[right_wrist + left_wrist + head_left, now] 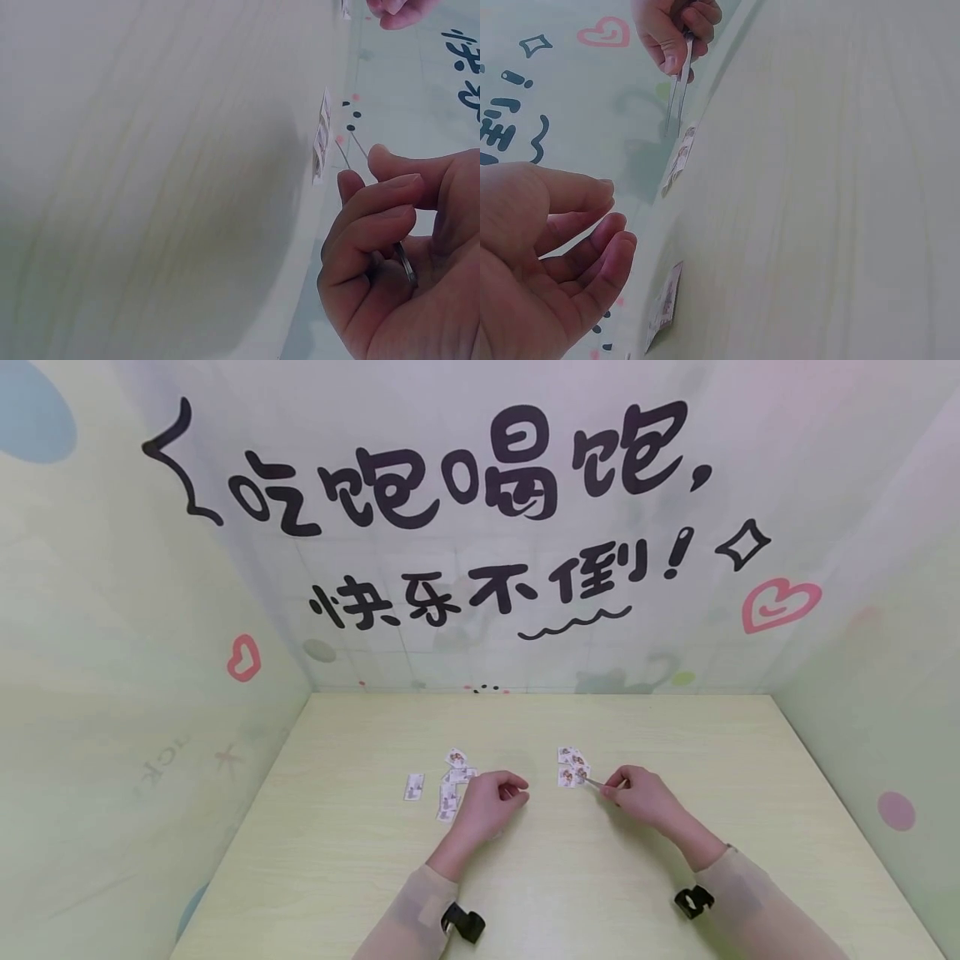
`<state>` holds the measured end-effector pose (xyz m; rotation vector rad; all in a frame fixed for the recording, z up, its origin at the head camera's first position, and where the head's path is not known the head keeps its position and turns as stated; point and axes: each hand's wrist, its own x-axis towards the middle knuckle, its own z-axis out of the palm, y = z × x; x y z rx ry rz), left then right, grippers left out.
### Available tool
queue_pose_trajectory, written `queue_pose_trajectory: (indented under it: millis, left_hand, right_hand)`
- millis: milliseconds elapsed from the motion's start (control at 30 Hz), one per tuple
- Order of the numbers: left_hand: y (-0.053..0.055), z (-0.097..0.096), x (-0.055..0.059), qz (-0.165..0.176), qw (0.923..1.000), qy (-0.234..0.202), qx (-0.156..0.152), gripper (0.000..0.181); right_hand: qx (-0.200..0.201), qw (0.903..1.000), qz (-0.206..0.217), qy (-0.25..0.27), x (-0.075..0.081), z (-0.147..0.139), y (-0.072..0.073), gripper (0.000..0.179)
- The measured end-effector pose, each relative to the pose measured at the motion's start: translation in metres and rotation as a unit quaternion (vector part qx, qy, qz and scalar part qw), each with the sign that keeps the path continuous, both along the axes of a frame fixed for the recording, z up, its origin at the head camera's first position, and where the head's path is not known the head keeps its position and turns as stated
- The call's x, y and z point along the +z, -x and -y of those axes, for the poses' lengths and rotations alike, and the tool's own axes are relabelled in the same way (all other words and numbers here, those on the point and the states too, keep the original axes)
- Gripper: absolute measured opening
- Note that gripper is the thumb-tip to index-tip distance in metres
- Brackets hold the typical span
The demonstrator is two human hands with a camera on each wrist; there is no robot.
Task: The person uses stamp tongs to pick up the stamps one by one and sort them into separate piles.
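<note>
My right hand point(643, 795) grips a pair of metal tweezers point(679, 97), whose tips stand apart in both wrist views. In the head view the tweezers reach over a right-hand cluster of small paper pieces point(567, 776) printed with orange-brown figures. Whether the tips touch a piece cannot be told. My left hand point(491, 802) holds nothing; its fingers are loosely bent, with thumb and fingertips apart. Beside it lies a left-hand group of small paper pieces point(448, 797), mostly with grey-purple prints, partly overlapping. One piece with an orange figure point(456, 759) sits at that group's far end.
A single grey-printed paper piece point(414, 787) lies left of the group. The pale wooden table point(360, 877) meets a back wall point(450, 652) with large black lettering, and side walls stand left and right. Each sleeve carries a black wrist device point(693, 902).
</note>
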<state>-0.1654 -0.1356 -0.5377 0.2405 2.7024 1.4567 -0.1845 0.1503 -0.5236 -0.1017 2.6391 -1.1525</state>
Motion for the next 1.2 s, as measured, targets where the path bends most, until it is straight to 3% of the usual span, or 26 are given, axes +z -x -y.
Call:
queue_pose_trajectory:
  millis: [333, 533, 700, 1000, 1200]
  left_hand:
    - [-0.003, 0.007, -0.001, 0.005, 1.0000, 0.000, 0.004, 0.012]
    - [-0.008, 0.031, 0.001, 0.008, 0.9997, -0.011, 0.020, 0.013]
    - [-0.007, 0.053, 0.001, -0.012, 0.9990, -0.010, 0.041, 0.013]
    - [-0.011, 0.090, 0.002, -0.013, 0.9941, 0.012, 0.107, 0.016]
    - [-0.017, 0.103, -0.003, -0.009, 0.9930, 0.020, 0.116, 0.013]
  right_hand:
    - [0.003, 0.9998, -0.007, 0.017, 0.001, 0.003, 0.000, 0.017]
    - [0.001, 0.9995, -0.009, 0.030, -0.001, 0.006, 0.001, 0.018]
    - [0.002, 0.9993, -0.008, 0.038, 0.000, 0.013, 0.003, 0.020]
    - [0.032, 0.9980, -0.025, 0.048, -0.003, 0.038, 0.010, 0.018]
    - [0.058, 0.9967, -0.038, 0.042, -0.007, 0.060, 0.015, 0.017]
